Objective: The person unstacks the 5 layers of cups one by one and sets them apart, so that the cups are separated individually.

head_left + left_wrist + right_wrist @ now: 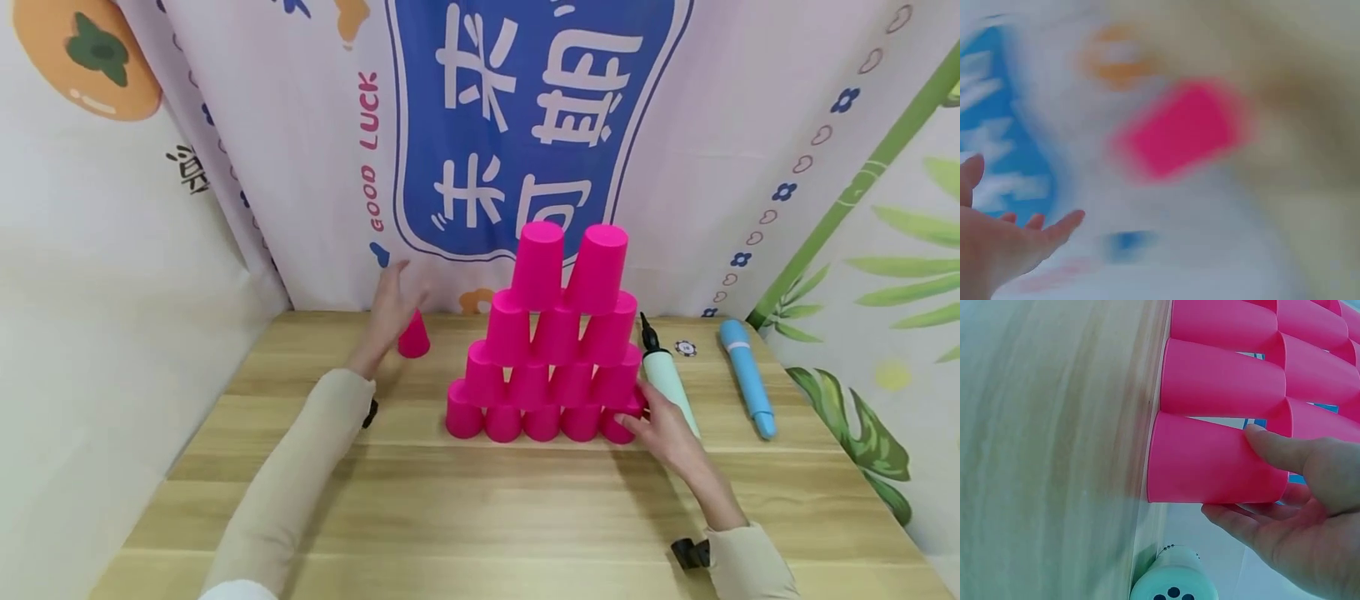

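Note:
Bright pink cups stand upside down in a tiered stack (555, 333), with two cups on its top row. At the right end of the bottom row, my right hand (667, 433) holds the last cup (1210, 462), thumb on the near side and fingers round the other. That cup's rim sits against the table. My left hand (388, 312) is raised at the back left, fingers spread and nothing in its grasp. Just beside it, one separate pink cup (413, 337) stands upside down; in the left wrist view it is blurred.
A mint-green hand pump (670, 385) with a black nozzle lies right of the stack, close to my right hand. Farther right are a round chip (685, 348) and a blue tube-shaped object (748, 379). Behind the wooden table (487, 508) hangs a printed cloth (315, 167).

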Tool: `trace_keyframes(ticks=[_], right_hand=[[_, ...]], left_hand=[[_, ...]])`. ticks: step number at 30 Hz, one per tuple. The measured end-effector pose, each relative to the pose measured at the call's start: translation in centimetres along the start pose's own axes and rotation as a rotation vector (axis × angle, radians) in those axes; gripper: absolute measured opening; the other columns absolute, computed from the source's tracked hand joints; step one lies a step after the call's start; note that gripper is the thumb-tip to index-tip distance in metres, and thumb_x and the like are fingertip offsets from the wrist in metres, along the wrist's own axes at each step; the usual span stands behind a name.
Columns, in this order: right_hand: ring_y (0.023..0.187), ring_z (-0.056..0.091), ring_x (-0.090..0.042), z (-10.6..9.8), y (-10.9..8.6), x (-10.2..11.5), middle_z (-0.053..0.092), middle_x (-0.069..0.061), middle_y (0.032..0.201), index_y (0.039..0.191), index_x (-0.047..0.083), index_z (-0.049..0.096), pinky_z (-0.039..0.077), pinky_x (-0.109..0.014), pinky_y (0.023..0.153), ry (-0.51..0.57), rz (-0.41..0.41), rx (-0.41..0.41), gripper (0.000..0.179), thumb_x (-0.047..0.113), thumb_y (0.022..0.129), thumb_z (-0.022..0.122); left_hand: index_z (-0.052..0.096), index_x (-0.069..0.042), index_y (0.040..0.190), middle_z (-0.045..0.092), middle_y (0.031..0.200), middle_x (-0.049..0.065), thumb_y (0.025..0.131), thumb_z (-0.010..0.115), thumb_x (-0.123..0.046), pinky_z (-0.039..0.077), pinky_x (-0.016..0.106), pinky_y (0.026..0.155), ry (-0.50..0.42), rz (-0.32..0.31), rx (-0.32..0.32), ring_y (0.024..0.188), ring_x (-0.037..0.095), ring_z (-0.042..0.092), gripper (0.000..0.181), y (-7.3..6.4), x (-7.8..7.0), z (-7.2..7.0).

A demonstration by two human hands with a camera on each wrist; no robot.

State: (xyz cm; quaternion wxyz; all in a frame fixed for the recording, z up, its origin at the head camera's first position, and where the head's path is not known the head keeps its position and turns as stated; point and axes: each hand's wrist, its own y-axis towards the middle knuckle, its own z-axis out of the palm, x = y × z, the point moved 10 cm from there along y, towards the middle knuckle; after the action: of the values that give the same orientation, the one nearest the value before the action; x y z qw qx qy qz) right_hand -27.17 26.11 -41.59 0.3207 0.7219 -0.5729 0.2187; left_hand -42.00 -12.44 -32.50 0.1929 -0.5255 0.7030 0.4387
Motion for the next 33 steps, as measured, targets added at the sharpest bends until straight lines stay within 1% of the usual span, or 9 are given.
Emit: trace_keyframes(ticks=[3,6,8,11,19,22,25,29,33], right_hand=[[0.103,0.061,-0.036,0.1,0.1,0.0,0.062,-0.022,0.112,0.137,-0.008,0.040,0.053,-0.048,0.087,-0.009,-0.005,0.003,0.058,0.003,0.088,0.068],[0.104,0.060,-0.037,-0.3,0.3,0.1,0.062,-0.022,0.113,0.139,-0.006,0.040,0.052,-0.048,0.087,-0.008,-0.009,-0.004,0.059,0.004,0.088,0.068],[0.105,0.060,-0.037,-0.4,0.3,0.1,0.061,-0.023,0.114,0.140,-0.006,0.039,0.052,-0.048,0.088,-0.006,-0.006,-0.001,0.059,0.004,0.089,0.068],[0.105,0.060,-0.037,-0.3,0.2,0.0,0.061,-0.022,0.113,0.139,-0.007,0.040,0.052,-0.047,0.088,-0.002,0.004,0.008,0.057,0.003,0.089,0.067],[0.101,0.061,-0.035,0.2,0.0,0.2,0.062,-0.020,0.108,0.134,-0.008,0.043,0.053,-0.047,0.087,-0.013,-0.004,0.012,0.053,0.002,0.088,0.068],[0.102,0.061,-0.035,0.4,-0.1,0.2,0.062,-0.020,0.110,0.135,-0.007,0.042,0.053,-0.047,0.087,-0.016,-0.001,0.019,0.054,0.002,0.088,0.067],[0.101,0.062,-0.034,0.6,-0.1,0.2,0.063,-0.020,0.109,0.134,-0.008,0.043,0.053,-0.046,0.086,-0.011,-0.005,0.019,0.054,0.002,0.087,0.068],[0.102,0.062,-0.035,0.4,0.0,0.3,0.063,-0.021,0.111,0.137,-0.007,0.041,0.053,-0.045,0.086,-0.004,-0.017,0.010,0.057,0.003,0.088,0.068],[0.103,0.061,-0.036,0.2,0.0,0.3,0.062,-0.022,0.114,0.139,-0.006,0.039,0.053,-0.047,0.087,-0.015,-0.018,0.014,0.060,0.004,0.088,0.069]], left_hand=[[0.035,-0.008,0.146,0.039,0.147,0.011,0.094,0.063,-0.029,0.038,0.045,0.107,-0.183,0.098,0.021,0.133,0.027,0.041,0.063,-0.1,-8.4,-1.5],[0.032,-0.017,0.148,0.038,0.147,0.003,0.092,0.066,-0.030,0.045,0.040,0.101,-0.341,0.201,0.166,0.130,0.020,0.045,0.067,-0.2,-16.0,-0.8],[0.030,-0.019,0.149,0.039,0.146,0.001,0.089,0.069,-0.030,0.047,0.036,0.099,-0.384,0.228,0.275,0.128,0.018,0.047,0.072,-0.5,-19.1,0.4],[0.028,-0.021,0.149,0.042,0.143,0.000,0.085,0.072,-0.032,0.048,0.033,0.097,-0.380,0.209,0.380,0.126,0.016,0.047,0.079,-0.7,-20.9,2.4],[0.040,-0.018,0.141,0.053,0.127,0.000,0.081,0.077,-0.031,0.053,0.032,0.084,-0.376,0.170,0.377,0.110,0.016,0.054,0.072,-0.9,-20.4,3.9],[0.046,-0.016,0.137,0.056,0.119,0.001,0.081,0.078,-0.027,0.054,0.032,0.081,-0.397,0.172,0.317,0.105,0.017,0.055,0.065,-0.6,-20.5,2.7],[0.049,-0.017,0.135,0.056,0.120,0.001,0.080,0.079,-0.029,0.054,0.032,0.082,-0.410,0.160,0.200,0.107,0.017,0.055,0.063,0.3,-19.7,0.1],[0.048,-0.018,0.136,0.054,0.126,0.001,0.080,0.079,-0.032,0.053,0.032,0.088,-0.371,0.062,0.023,0.113,0.016,0.052,0.065,2.0,-15.6,-3.9],[0.045,-0.014,0.139,0.052,0.131,0.007,0.083,0.076,-0.032,0.048,0.035,0.095,-0.261,-0.112,-0.065,0.117,0.021,0.049,0.066,2.7,-8.4,-6.5]])
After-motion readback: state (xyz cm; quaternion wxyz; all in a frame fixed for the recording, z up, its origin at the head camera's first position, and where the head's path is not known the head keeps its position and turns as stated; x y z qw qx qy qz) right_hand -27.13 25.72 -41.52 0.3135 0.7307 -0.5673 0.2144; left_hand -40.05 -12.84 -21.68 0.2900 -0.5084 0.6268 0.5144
